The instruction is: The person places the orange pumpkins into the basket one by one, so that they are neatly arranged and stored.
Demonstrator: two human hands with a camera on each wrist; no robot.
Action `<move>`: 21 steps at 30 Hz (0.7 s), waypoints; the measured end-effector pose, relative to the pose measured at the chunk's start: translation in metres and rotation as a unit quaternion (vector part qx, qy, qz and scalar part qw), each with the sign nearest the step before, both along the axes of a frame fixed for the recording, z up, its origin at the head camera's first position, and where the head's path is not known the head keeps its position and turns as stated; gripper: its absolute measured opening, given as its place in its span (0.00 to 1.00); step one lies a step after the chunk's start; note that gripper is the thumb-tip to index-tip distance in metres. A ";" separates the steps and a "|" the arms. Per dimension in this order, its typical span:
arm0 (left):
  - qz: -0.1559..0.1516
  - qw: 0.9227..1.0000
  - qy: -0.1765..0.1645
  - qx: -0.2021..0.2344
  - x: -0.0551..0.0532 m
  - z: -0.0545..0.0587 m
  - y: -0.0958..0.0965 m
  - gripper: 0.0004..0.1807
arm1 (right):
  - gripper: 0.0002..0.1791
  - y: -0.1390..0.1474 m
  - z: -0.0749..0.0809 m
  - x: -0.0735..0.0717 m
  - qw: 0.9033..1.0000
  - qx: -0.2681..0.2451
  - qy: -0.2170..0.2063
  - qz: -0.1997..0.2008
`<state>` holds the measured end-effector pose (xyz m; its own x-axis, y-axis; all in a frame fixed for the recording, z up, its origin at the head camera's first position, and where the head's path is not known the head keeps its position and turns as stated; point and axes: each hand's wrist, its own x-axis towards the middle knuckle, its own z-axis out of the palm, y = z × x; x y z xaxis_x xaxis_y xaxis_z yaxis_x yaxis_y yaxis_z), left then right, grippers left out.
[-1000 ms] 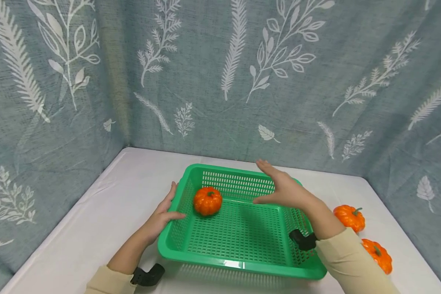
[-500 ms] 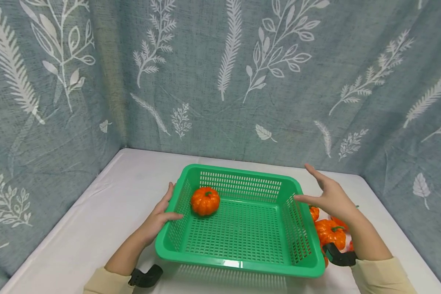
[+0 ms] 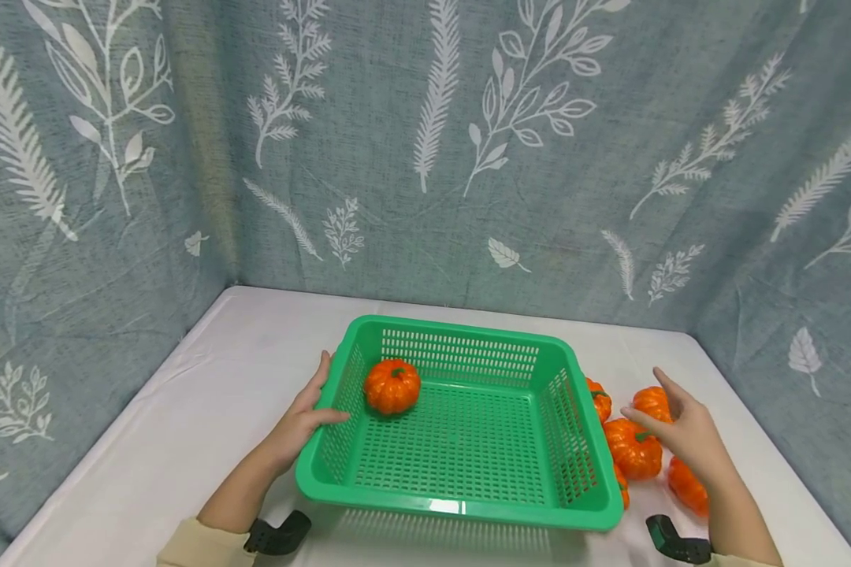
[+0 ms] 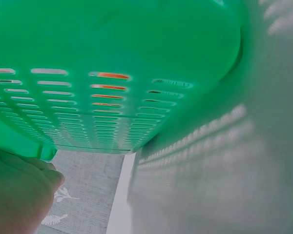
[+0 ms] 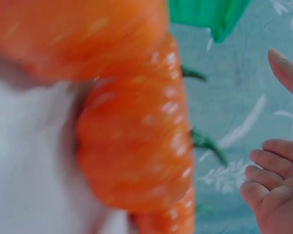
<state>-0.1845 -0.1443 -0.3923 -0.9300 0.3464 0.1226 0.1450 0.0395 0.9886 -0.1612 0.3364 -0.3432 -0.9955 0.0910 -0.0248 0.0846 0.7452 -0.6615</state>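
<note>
A green plastic basket (image 3: 525,516) with slotted walls stands mid-table. My left hand (image 3: 305,417) grips its left rim, thumb over the inside and fingers along the outside. One small orange pumpkin (image 3: 392,387) with a green stem sits at the left inside it. To the right of the basket, my right hand (image 3: 688,429) hovers with thumb and fingers spread, holding nothing. Beneath and beside it lie several more pumpkins (image 3: 634,450), some partly hidden by the basket wall. In the right wrist view, pumpkins (image 5: 136,146) fill the left, the palm (image 5: 278,195) apart from them.
A white cloth (image 3: 184,409) covers the table. Grey-blue curtains (image 3: 397,236) with white leaf prints rise behind it and at both sides. A black band (image 3: 280,535) is strapped on the left wrist, another (image 3: 674,543) on the right.
My right hand has moved from over the basket rightward and down to the pumpkins beside it. The left hand has stayed on the rim.
</note>
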 end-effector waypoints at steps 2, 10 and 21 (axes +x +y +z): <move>0.001 1.000 0.000 -0.002 0.000 0.000 0.000 0.52 | 0.53 0.006 -0.007 0.003 1.000 0.001 -0.015 -0.013; 0.000 1.000 -0.002 0.001 0.001 0.002 0.000 0.52 | 0.57 0.013 -0.025 0.007 0.997 0.064 -0.034 -0.021; 0.000 1.000 -0.004 0.002 0.001 0.001 0.000 0.51 | 0.61 0.014 -0.033 0.007 0.995 0.066 -0.065 -0.021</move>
